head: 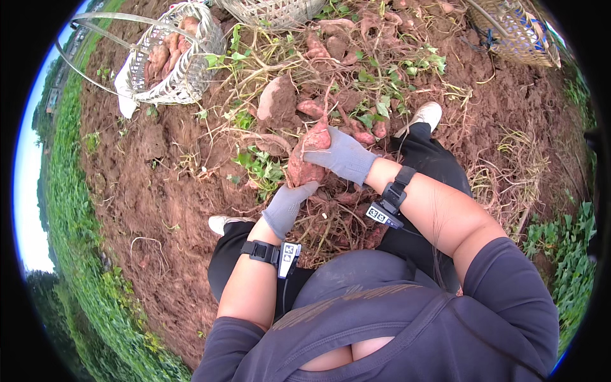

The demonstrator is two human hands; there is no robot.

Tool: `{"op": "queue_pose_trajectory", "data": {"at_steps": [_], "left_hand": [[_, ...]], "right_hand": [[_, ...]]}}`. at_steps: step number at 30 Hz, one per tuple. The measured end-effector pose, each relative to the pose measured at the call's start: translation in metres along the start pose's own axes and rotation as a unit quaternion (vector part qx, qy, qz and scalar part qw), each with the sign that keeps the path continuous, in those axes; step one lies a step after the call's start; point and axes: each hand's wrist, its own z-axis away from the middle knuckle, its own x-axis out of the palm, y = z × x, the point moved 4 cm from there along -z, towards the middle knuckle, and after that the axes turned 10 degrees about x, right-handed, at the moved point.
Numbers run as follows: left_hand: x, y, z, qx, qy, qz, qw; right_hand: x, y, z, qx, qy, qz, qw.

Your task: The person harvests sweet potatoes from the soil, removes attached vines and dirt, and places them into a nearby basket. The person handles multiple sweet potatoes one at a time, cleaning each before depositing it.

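Observation:
A large reddish sweet potato [305,164] with a thin root at its top is between my two grey-gloved hands. My right hand [336,152] grips its upper right side, thumb across the front. At its lower end is my left hand [289,205], the thumb against the skin; its fingers are largely hidden, so how firmly it holds cannot be told. Just above lie a big soil-caked sweet potato [278,102] and a smaller one [310,109]. More tubers and roots [343,215] lie below my hands, between my legs.
A white woven basket [176,90] holding sweet potatoes stands at the upper left, its handle raised. Another basket [277,12] is at the top, and a tan one [522,45] at the upper right. Vines and leaves [260,167] tangle over the brown soil [157,200].

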Motion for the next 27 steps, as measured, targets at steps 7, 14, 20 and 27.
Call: {"op": "queue_pose_trajectory", "data": {"at_steps": [7, 14, 20, 27], "left_hand": [[0.025, -0.007, 0.009, -0.016, -0.206, -0.474, 0.856], [0.034, -0.005, 0.011, -0.027, -0.159, -0.276, 0.947], [0.001, 0.002, 0.005, -0.002, -0.009, -0.180, 0.984], [-0.034, 0.009, 0.012, 0.045, 0.203, 0.057, 0.977]], "right_hand": [[-0.002, -0.016, 0.005, 0.048, -0.021, 0.262, 0.964], [0.001, 0.005, -0.004, 0.127, 0.048, -0.204, 0.970], [-0.040, -0.005, -0.016, 0.077, -0.133, -0.639, 0.754], [-0.042, -0.027, -0.005, 0.092, -0.195, -0.659, 0.720]]}}
